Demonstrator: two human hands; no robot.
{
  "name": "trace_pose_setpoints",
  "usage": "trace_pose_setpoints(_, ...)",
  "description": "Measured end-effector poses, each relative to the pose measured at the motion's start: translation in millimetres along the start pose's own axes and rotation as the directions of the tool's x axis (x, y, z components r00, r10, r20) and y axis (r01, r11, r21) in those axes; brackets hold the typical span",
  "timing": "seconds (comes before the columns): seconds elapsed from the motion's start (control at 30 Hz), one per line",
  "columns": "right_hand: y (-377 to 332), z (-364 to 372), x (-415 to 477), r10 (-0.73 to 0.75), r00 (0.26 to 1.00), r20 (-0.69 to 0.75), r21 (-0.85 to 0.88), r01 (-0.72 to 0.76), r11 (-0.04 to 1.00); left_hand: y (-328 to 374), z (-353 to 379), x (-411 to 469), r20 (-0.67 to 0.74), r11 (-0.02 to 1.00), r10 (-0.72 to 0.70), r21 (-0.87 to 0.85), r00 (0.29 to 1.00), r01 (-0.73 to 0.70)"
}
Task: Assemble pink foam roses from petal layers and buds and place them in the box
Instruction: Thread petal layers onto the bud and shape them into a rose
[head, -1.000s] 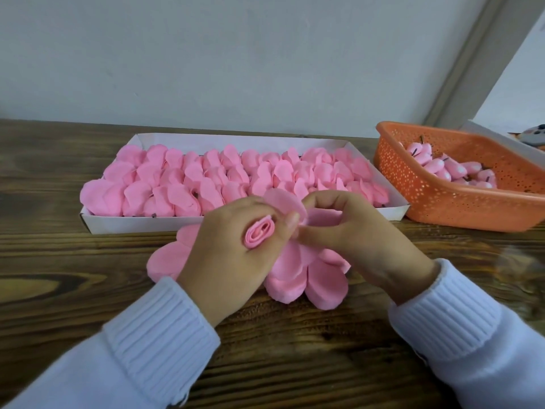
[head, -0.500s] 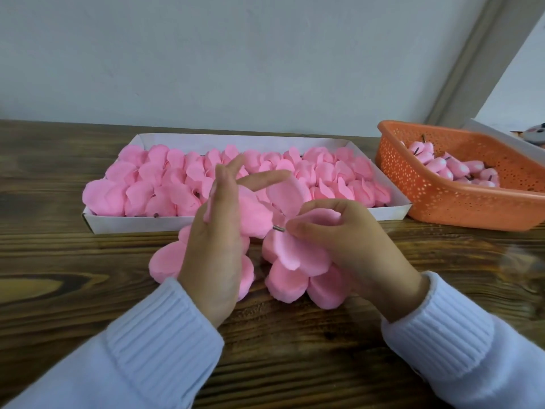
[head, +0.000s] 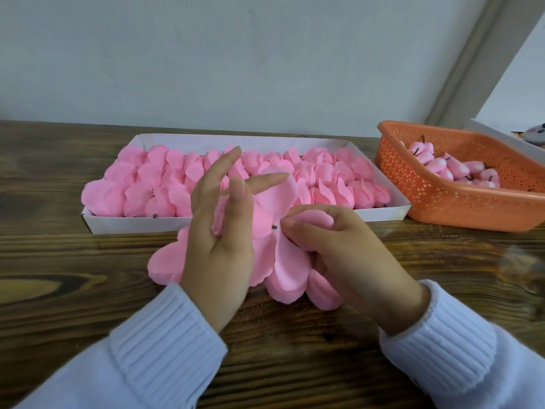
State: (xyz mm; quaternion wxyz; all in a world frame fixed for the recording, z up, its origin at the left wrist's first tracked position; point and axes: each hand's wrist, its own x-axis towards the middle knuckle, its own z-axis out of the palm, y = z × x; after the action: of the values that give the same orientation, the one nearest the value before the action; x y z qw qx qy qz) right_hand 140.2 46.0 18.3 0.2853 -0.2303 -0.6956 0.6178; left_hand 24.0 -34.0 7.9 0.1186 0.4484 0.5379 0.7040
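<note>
Two bare hands are held low over a dark wooden tabletop (head: 59, 261), just in front of a shallow white box (head: 132, 224). A pink foam petal layer (head: 289, 261) is raised between them and tilted toward the camera, its wide rounded petals fanned out and overlapping. A short dark stem tip (head: 273, 227) is seen poking through its centre. The layer is pinched close beside that tip by the curled fingers (head: 309, 228) of the right hand (head: 354, 255), with one petal folded over the knuckles. The left hand (head: 218, 255) is set against the layer's left side with its back to the camera, its fingers (head: 227, 163) straight and spread, none curled round anything. A strip of pink foam is glimpsed between them, but whether it is a bud cannot be told. More loose petal layers (head: 165, 264) are laid flat on the tabletop beneath the hands. The box is filled nearly edge to edge with finished pink roses (head: 153, 178) in rows. Just beside the box on the right, an orange perforated basket (head: 442, 208) is stood, with pink buds (head: 436, 165) on dark stems heaped in it. White ribbed sleeves (head: 165, 343) are worn at both wrists.
</note>
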Motion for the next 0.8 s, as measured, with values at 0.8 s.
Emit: trace_pose_setpoints(0.8, -3.3, 3.7, -3.7, -0.115, 0.993, -0.011, -0.124, 0.112, 0.986, -9.3, -2.3, 1.3, 0.152, 0.996, 0.038, 0.076, 0.988, -0.05)
